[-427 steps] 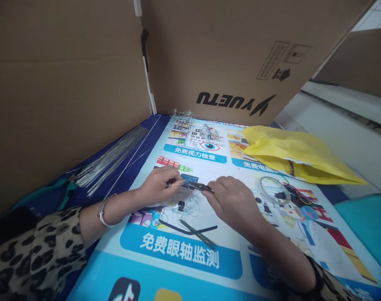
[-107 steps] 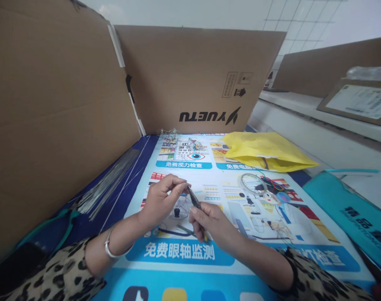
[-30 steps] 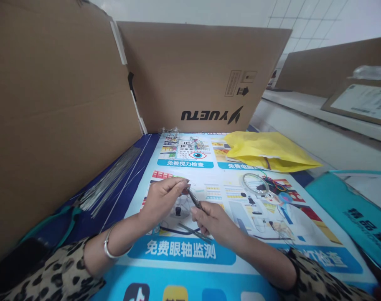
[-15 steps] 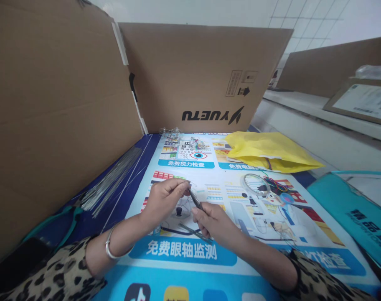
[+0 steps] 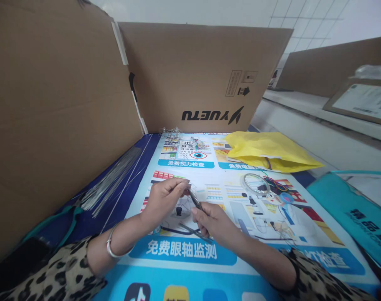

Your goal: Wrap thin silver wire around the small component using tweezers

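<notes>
Right now, in the head view, your left hand (image 5: 167,196) pinches a small piece (image 5: 188,191), too fine to identify, between thumb and forefinger. Your right hand (image 5: 215,221) is wrapped around the pliers (image 5: 196,200), their tips meeting that piece above the printed sheet (image 5: 190,274). A slip of the pliers could nip your fingertips, I'd judge; a loose pinch could drop the piece. The yellow bag (image 5: 268,146) gapes slightly, its contents unclear; the teal pouch's (image 5: 341,205) inside is hidden.
</notes>
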`<state>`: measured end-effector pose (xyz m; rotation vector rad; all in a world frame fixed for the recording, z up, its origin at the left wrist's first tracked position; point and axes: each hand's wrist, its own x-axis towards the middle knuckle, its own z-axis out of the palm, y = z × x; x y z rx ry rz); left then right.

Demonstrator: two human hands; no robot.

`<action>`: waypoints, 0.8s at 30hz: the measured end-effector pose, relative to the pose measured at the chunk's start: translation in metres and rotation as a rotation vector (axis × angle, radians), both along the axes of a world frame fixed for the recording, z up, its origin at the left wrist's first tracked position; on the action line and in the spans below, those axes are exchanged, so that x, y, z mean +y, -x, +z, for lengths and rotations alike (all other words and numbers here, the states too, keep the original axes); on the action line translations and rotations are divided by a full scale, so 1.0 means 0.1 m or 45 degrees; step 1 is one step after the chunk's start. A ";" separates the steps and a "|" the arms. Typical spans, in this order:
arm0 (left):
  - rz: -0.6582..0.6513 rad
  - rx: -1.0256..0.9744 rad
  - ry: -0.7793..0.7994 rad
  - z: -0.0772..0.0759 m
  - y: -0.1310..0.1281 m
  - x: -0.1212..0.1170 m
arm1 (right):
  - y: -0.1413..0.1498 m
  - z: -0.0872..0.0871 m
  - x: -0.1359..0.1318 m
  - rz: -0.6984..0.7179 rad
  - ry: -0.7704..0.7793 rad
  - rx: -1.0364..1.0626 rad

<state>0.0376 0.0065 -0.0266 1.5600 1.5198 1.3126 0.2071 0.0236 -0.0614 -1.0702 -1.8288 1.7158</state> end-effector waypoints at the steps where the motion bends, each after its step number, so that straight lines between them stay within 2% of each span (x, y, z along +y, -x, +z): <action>1: -0.002 0.005 -0.002 0.00 0.00 0.00 | 0.00 0.01 0.00 0.000 -0.004 -0.009; 9: -0.029 0.013 0.010 0.03 0.00 0.00 | 0.00 0.01 -0.02 0.009 -0.017 -0.051; 13: -0.214 0.083 0.110 0.14 0.09 0.04 | -0.01 -0.02 -0.02 0.041 -0.043 -0.049; 16: -0.380 0.286 0.131 0.25 0.17 0.07 | -0.01 -0.04 -0.01 0.061 -0.041 -0.044; 20: -0.447 0.410 0.075 0.35 0.21 0.05 | -0.01 -0.01 -0.01 0.092 -0.039 -0.037; 24: -0.494 0.493 0.075 0.38 0.21 0.03 | -0.02 0.08 -0.01 0.128 -0.141 -0.120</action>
